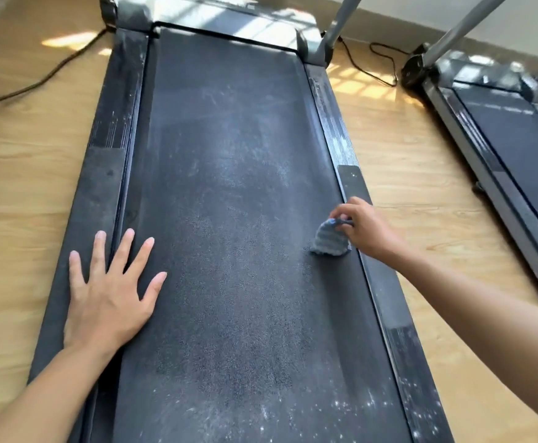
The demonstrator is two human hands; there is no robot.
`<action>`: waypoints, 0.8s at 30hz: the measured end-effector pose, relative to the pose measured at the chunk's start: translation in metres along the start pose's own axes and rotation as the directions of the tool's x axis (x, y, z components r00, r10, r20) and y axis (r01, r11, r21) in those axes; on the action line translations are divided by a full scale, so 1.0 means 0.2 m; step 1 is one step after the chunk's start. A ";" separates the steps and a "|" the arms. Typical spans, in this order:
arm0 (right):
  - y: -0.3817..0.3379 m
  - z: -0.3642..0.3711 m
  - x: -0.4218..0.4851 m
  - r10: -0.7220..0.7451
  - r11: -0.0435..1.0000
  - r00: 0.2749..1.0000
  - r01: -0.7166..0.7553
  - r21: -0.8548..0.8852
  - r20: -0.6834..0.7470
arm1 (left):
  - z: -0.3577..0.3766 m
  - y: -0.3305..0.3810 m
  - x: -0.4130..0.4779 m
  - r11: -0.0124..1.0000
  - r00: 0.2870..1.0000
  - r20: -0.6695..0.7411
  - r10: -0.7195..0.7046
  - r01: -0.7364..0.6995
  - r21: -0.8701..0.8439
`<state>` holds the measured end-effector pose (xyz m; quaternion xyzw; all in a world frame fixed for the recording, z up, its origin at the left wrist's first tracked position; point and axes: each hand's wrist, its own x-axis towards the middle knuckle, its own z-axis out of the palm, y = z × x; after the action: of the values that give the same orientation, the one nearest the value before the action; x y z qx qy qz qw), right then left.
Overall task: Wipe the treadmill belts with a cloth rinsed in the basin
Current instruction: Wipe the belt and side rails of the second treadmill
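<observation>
Right hand (362, 227): grip pinching cloth (330, 239) at belt (229, 187) right edge. Left hand (111, 292): grip wide, flat on belt's left edge.

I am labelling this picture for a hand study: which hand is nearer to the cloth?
Right. The right hand pinches the cloth at the right edge of the belt; the left hand lies flat over its left edge, well apart from the cloth.

I see the ribbed blue-grey cloth (330, 239) bunched at the right edge of the near belt (229, 187), its bottom touching. That belt is dark, dusty and white-speckled. The second belt (517, 132) lies farther right.
</observation>
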<state>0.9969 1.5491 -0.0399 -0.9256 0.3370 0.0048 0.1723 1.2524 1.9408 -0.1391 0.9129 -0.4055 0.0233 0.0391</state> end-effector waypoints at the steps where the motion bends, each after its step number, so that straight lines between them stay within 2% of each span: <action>1: -0.01 -0.06 0.07 0.006 0.999 0.995 -0.002 0.040 -0.103 | -0.01 0.00 0.00 1.000 1.000 0.007 -0.003 0.003 0.003; 3: -0.03 -0.17 0.22 0.015 0.998 0.972 -0.001 0.057 -0.236 | -0.01 0.01 0.00 1.000 1.000 0.017 0.004 -0.004 0.019; 5: -0.03 -0.19 0.32 -0.034 0.999 0.958 0.028 -0.026 -0.284 | -0.01 0.00 0.01 1.000 1.000 0.012 0.009 -0.010 0.027; 6: -0.02 -0.17 0.35 -0.052 0.996 0.969 0.031 -0.088 -0.241 | -0.01 0.01 0.01 1.000 1.000 0.007 0.007 -0.007 0.024; 8: 0.01 -0.07 0.34 -0.025 0.979 0.999 0.020 -0.204 -0.022 | -0.01 0.02 0.01 1.000 1.000 0.005 0.006 -0.006 0.017; 10: 0.02 0.02 0.32 0.083 0.961 0.974 -0.022 -0.276 0.212 | -0.01 0.01 0.01 1.000 1.000 -0.004 0.003 -0.003 0.023; 11: 0.02 0.05 0.31 0.128 0.956 0.964 -0.057 -0.288 0.234 | -0.01 0.01 0.02 1.000 1.000 -0.003 0.008 -0.008 0.022; 12: 0.02 0.06 0.31 0.142 0.954 0.972 -0.084 -0.287 0.189 | -0.01 0.00 0.02 1.000 1.000 0.000 0.013 -0.013 0.017; 15: 0.02 0.08 0.35 0.053 0.955 0.998 -0.061 -0.292 -0.036 | -0.01 0.01 0.02 1.000 1.000 0.001 0.011 -0.011 0.014; 19: 0.00 0.24 0.38 0.126 0.967 0.983 -0.092 -0.237 0.130 | 0.00 0.02 0.02 1.000 1.000 0.003 0.006 -0.006 0.026; 20: -0.01 0.31 0.37 0.160 0.966 0.982 -0.135 -0.221 0.100 | 0.00 0.01 0.02 0.999 1.000 0.000 0.009 -0.009 0.033; 23: -0.09 0.44 0.37 0.276 0.950 0.954 -0.290 -0.116 -0.121 | 0.01 0.02 0.02 0.999 1.000 -0.004 0.021 -0.021 0.048; 24: -0.13 0.45 0.39 0.301 0.943 0.944 -0.316 -0.105 -0.138 | 0.01 0.02 0.03 0.999 1.000 0.005 0.020 -0.021 0.051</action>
<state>1.0836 1.5487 -0.1259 -0.8690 0.4865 -0.0027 0.0904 1.2524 1.9338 -0.1413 0.9095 -0.4142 0.0321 0.0149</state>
